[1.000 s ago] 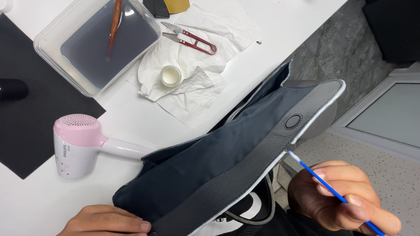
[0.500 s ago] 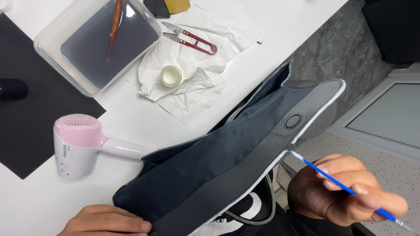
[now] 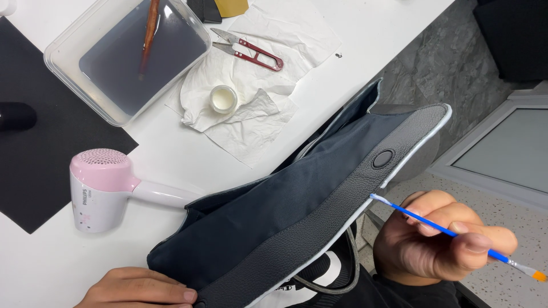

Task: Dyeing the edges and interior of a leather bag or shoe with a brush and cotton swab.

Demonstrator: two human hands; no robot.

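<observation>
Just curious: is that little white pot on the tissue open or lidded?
Open. The little white pot shows its rim and pale inside from above, no lid on it.

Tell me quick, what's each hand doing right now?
Left hand: lies flat, open, pressing on the dark grey bag.
Right hand: closed on a thin blue paintbrush, tip at the bag's pale edge.

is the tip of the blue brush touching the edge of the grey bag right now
Touching. In the head view the white-loaded tip of the blue brush, held in the right hand, meets the pale edge of the grey bag with no visible gap.
</observation>
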